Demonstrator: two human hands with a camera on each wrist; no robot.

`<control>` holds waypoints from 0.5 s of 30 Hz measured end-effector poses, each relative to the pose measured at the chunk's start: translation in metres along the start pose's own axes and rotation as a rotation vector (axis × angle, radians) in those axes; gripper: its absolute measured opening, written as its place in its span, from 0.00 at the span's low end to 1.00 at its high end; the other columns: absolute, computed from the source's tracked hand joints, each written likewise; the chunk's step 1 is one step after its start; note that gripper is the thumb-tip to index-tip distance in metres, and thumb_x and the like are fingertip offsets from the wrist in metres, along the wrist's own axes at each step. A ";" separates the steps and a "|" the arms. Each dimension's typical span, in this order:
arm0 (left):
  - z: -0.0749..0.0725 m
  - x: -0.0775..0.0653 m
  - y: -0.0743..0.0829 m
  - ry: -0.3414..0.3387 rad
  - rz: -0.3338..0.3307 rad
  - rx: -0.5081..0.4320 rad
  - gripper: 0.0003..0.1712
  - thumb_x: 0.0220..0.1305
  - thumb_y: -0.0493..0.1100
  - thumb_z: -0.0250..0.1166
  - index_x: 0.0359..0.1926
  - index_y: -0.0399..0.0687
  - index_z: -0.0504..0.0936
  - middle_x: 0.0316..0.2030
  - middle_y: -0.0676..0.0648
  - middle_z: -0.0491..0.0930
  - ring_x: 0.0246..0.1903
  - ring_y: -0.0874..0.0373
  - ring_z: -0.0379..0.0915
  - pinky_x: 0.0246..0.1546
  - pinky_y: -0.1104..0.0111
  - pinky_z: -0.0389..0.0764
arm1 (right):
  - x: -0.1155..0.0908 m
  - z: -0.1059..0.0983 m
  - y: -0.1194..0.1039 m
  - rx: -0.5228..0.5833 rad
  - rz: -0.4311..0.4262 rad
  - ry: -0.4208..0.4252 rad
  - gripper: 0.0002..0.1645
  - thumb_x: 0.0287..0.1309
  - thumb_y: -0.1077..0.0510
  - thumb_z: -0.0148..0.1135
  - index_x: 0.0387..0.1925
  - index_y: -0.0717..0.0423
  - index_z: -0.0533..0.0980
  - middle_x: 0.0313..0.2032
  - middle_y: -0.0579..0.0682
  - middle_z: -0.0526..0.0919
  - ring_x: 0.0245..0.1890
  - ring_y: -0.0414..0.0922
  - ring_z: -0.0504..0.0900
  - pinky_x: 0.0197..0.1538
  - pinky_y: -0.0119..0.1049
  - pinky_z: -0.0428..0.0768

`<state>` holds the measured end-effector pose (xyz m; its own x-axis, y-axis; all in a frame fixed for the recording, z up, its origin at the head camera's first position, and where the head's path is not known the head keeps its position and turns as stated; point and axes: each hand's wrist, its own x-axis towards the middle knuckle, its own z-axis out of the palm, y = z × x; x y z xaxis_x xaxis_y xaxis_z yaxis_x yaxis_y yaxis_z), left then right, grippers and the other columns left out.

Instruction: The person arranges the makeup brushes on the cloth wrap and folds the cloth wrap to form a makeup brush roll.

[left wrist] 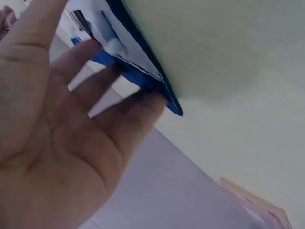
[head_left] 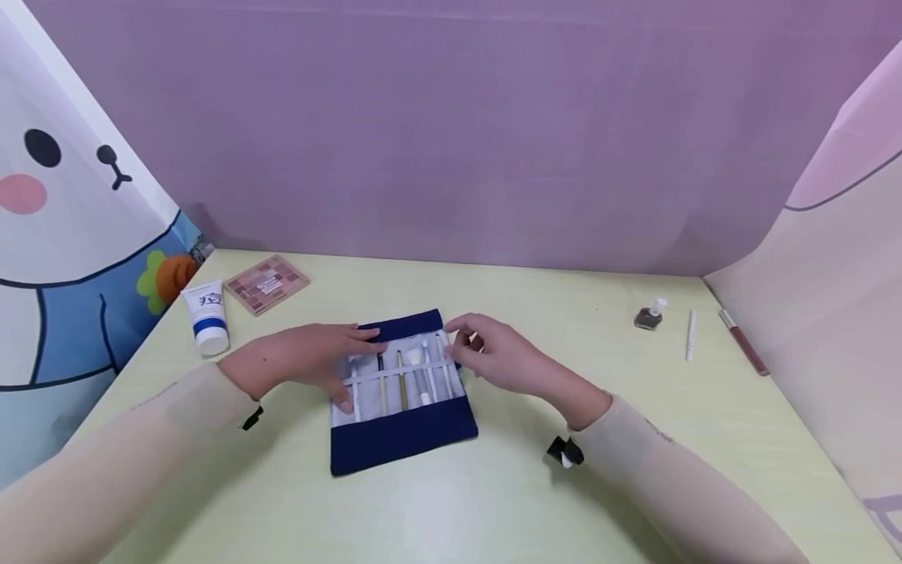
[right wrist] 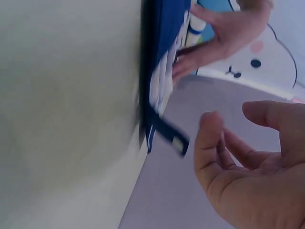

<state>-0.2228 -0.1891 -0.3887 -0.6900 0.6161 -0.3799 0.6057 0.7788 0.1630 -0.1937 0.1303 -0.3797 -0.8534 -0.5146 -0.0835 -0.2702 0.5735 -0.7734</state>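
A navy fabric brush roll (head_left: 405,439) lies unfolded on the table, its pale lining facing up. Several slim makeup brushes (head_left: 402,384) stand side by side under a band across the lining. My left hand (head_left: 310,356) reaches over the roll's left side with its fingers spread, the fingertips at its upper left edge. At the upper right edge is my right hand (head_left: 500,352). In the right wrist view its thumb and loosely bent fingers stand apart with nothing between them, close to a short navy strap (right wrist: 169,136) sticking out from the roll.
A white tube with a blue band (head_left: 210,321) and a pink palette (head_left: 268,284) lie at the back left. On the right are a small dark bottle with a white cap (head_left: 649,315), a thin white stick (head_left: 690,335) and a reddish-brown tube (head_left: 745,345). Curtains surround the table.
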 end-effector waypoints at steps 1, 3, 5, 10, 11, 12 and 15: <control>0.000 0.000 0.003 0.005 -0.013 -0.010 0.62 0.51 0.69 0.82 0.83 0.59 0.64 0.85 0.43 0.58 0.82 0.31 0.55 0.77 0.38 0.69 | -0.001 0.003 -0.001 -0.023 -0.016 -0.008 0.25 0.79 0.54 0.60 0.71 0.57 0.74 0.48 0.50 0.84 0.42 0.45 0.82 0.41 0.36 0.84; -0.001 -0.001 0.008 0.017 -0.030 -0.032 0.62 0.52 0.67 0.82 0.83 0.57 0.65 0.84 0.41 0.58 0.82 0.31 0.55 0.77 0.38 0.70 | -0.005 0.009 -0.004 -0.080 -0.052 -0.023 0.26 0.79 0.54 0.60 0.72 0.58 0.73 0.50 0.51 0.85 0.45 0.44 0.82 0.44 0.35 0.85; -0.003 -0.001 0.014 0.030 -0.045 -0.046 0.62 0.52 0.66 0.83 0.82 0.55 0.65 0.84 0.39 0.59 0.81 0.31 0.58 0.76 0.40 0.72 | -0.008 0.015 -0.008 -0.146 -0.086 -0.031 0.27 0.78 0.54 0.60 0.72 0.59 0.73 0.53 0.52 0.85 0.48 0.44 0.83 0.47 0.34 0.85; -0.002 0.002 0.024 0.037 -0.092 -0.053 0.62 0.53 0.68 0.81 0.82 0.52 0.66 0.83 0.37 0.60 0.80 0.31 0.60 0.74 0.41 0.74 | -0.017 0.031 -0.017 -0.266 -0.146 -0.064 0.28 0.77 0.53 0.62 0.70 0.60 0.74 0.55 0.55 0.83 0.48 0.44 0.85 0.46 0.32 0.86; -0.001 0.002 0.026 0.035 -0.101 -0.052 0.62 0.53 0.69 0.81 0.82 0.52 0.65 0.83 0.37 0.60 0.80 0.30 0.59 0.75 0.40 0.73 | -0.018 0.034 -0.019 -0.292 -0.153 -0.069 0.28 0.76 0.52 0.63 0.70 0.59 0.74 0.55 0.55 0.83 0.48 0.43 0.85 0.46 0.33 0.85; -0.001 0.003 0.027 0.031 -0.110 -0.054 0.62 0.53 0.70 0.80 0.82 0.52 0.65 0.83 0.37 0.59 0.81 0.30 0.58 0.75 0.39 0.72 | -0.019 0.038 -0.020 -0.319 -0.158 -0.073 0.28 0.76 0.51 0.63 0.70 0.59 0.74 0.54 0.55 0.83 0.47 0.43 0.84 0.46 0.34 0.85; 0.001 0.004 0.029 0.030 -0.129 -0.056 0.62 0.54 0.70 0.80 0.82 0.52 0.65 0.84 0.38 0.59 0.81 0.30 0.56 0.76 0.38 0.70 | -0.022 0.047 -0.025 -0.428 -0.170 -0.075 0.29 0.76 0.48 0.63 0.70 0.58 0.74 0.57 0.55 0.84 0.50 0.44 0.84 0.51 0.38 0.86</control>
<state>-0.2079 -0.1637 -0.3862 -0.7728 0.5127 -0.3741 0.4884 0.8568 0.1653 -0.1469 0.0973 -0.3879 -0.7503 -0.6601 -0.0354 -0.5770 0.6801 -0.4523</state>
